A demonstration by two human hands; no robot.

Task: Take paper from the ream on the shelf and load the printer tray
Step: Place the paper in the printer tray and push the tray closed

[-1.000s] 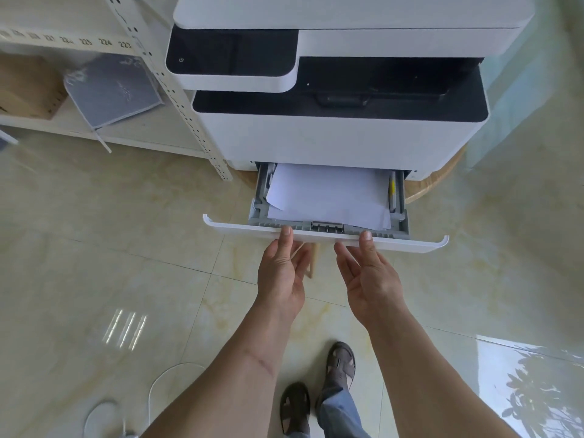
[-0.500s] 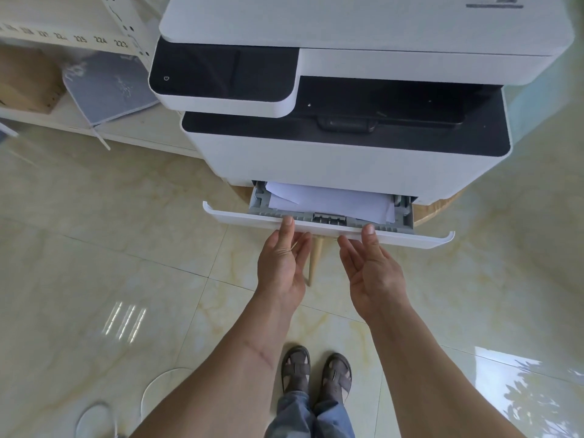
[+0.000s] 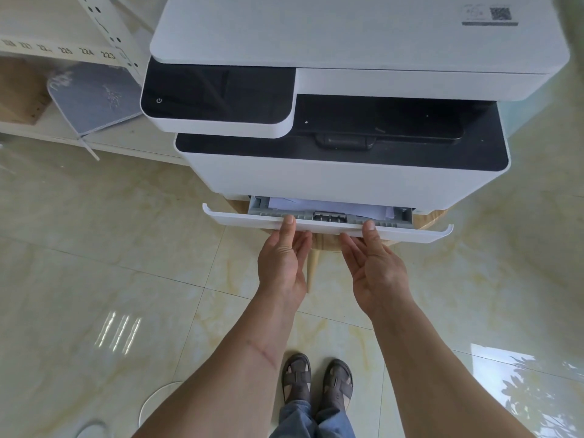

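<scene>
A white and black printer (image 3: 347, 178) stands on a round wooden stand. Its paper tray (image 3: 410, 230) sticks out only a little at the bottom, with a stack of white paper (image 3: 331, 205) lying slightly askew inside. My left hand (image 3: 282, 263) holds the tray's white front panel left of the middle, thumb on top and fingers underneath. My right hand (image 3: 376, 270) holds the same panel just to the right, in the same grip. A grey-blue wrapped packet (image 3: 94, 99) leans on the low shelf (image 3: 126, 143) at the left.
The wooden stand (image 3: 426, 216) has a leg (image 3: 311, 267) right behind my hands. A cardboard box (image 3: 19, 90) sits on the shelf's far left. A white cable (image 3: 151, 403) loops on the glossy tiled floor. My sandalled feet (image 3: 316, 384) are below.
The tray has slid most of the way into the printer, both hands moving forward with it. Far less of the paper shows now. The camera has moved closer to the printer.
</scene>
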